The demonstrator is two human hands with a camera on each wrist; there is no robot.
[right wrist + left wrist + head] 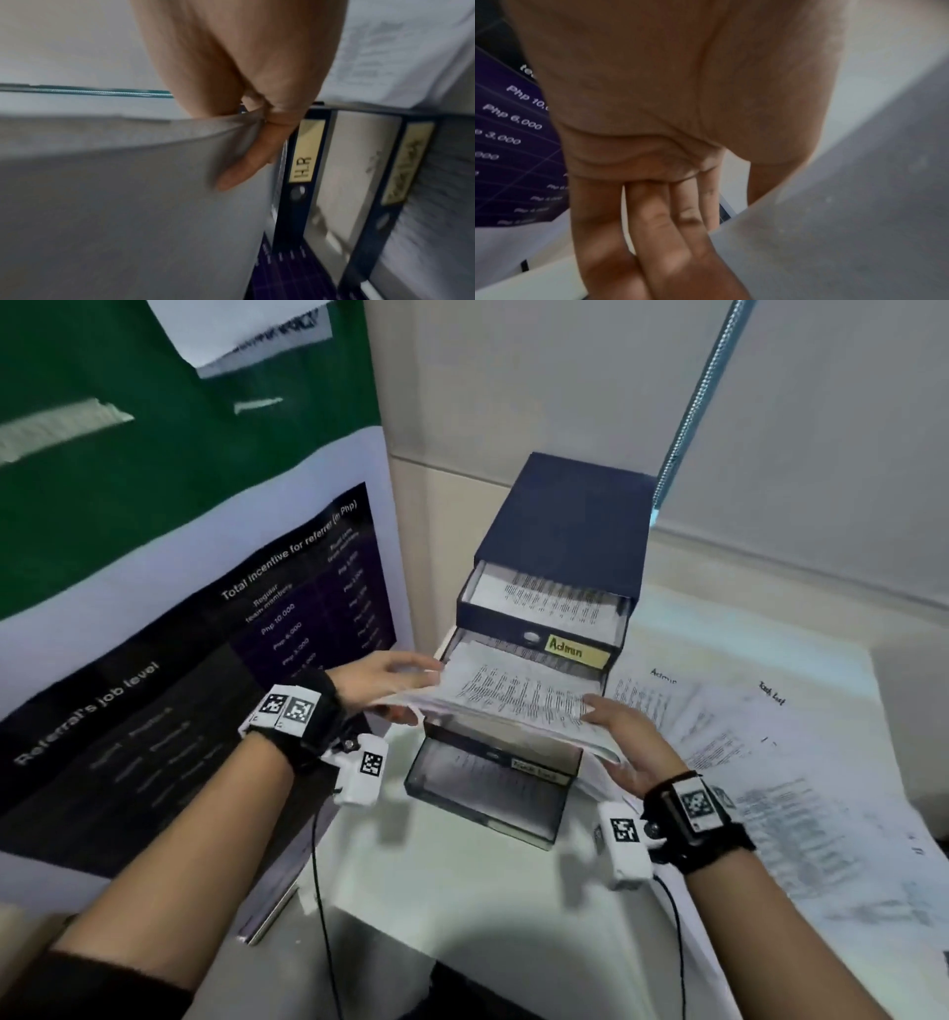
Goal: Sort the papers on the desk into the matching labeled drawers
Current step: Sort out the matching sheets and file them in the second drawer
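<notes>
On the far left a dark poster [215, 660] with a table of amounts leans against the wall. Next to it the left hand [382, 683] holds the left edge of a stack of papers [518, 698]. Its thumb lies on top and the fingers [659, 223] go underneath, so they pinch the sheets. I think this grip keeps the stack flat and together, because loose sheets bend easily.

The stack is printed with dense rows of small text and sags a little in the middle. It hangs in the air over the middle drawer [464, 642] of a dark blue drawer cabinet [565, 521] that stands on the desk [462, 891]. All three drawers are pulled out. The top drawer [549, 608] carries a yellow label "Admin" and already has papers inside. In the right wrist view the middle drawer seems to be the one labelled "HR". The bottom drawer [493, 788] has a label too blurred to read.

The right hand [624, 742] grips the right edge of the stack in the same way, with its fingers [244, 168] curled under the paper. Probably both hands guide the stack into the middle drawer.

On the right, more papers [770, 762] lie spread on the desk, so the sorting is not finished.
</notes>
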